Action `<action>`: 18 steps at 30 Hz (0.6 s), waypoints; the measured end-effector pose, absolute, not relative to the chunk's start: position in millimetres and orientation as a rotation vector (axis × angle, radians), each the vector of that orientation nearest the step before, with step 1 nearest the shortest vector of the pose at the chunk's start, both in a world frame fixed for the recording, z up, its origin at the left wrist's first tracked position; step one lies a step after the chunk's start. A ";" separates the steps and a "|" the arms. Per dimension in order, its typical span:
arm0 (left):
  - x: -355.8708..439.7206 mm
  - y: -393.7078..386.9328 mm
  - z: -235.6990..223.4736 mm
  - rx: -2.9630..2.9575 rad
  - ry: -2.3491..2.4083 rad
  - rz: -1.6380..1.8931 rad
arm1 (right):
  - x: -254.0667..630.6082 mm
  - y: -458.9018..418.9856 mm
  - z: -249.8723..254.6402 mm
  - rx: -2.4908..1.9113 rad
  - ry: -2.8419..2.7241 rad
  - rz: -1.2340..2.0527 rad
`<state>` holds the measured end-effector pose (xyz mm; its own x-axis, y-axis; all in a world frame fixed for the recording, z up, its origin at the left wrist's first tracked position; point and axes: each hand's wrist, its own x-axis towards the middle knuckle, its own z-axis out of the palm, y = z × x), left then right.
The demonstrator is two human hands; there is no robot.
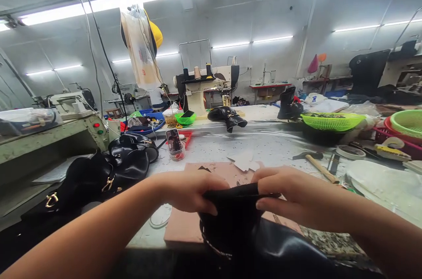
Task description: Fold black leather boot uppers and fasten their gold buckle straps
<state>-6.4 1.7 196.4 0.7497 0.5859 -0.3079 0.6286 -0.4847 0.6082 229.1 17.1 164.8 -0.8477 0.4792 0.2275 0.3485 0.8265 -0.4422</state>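
Note:
In front of me is a black boot upper (234, 222), with dark fabric around its opening and shiny leather spreading to the lower right. My left hand (198, 191) grips the left side of its rim, thumb toward me and fingers over the far edge. My right hand (283, 193) pinches the right side of the same rim. The upper lies over the near edge of a pinkish board (183, 228). White scraps (244, 162) lie just beyond my hands. The lower part of the upper runs into shadow.
Black boot uppers with gold buckles (108, 183) are piled at left. A phone (174, 142) leans behind the board. To the right lie a hammer (321, 169), a tape roll (351, 152) and a green basket (332, 121). A sewing machine (207, 88) stands behind.

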 end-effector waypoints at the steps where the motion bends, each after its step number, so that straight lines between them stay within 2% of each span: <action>1: -5.2 1.0 197.4 2.190 0.900 -0.116 | 227.0 14.5 162.9 -0.633 -2.671 0.548; 4: 3.6 0.8 203.0 2.263 0.910 -0.210 | 219.8 6.6 157.4 -0.707 -2.632 0.452; 8: 19.1 4.0 202.8 2.505 0.942 0.042 | 216.4 1.3 154.7 -0.824 -2.526 0.343; 13: 21.3 8.7 184.6 2.486 0.906 0.332 | 224.0 12.7 158.7 -0.693 -2.589 0.557; 18: 14.7 13.9 177.9 2.351 0.807 0.396 | 220.6 23.3 150.1 -0.775 -2.418 0.667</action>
<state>14.7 13.9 177.9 0.7689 0.6345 0.0789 0.4506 -0.6252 0.6373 220.6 23.3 150.1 -0.7068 0.6337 0.3145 0.3829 0.7165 -0.5831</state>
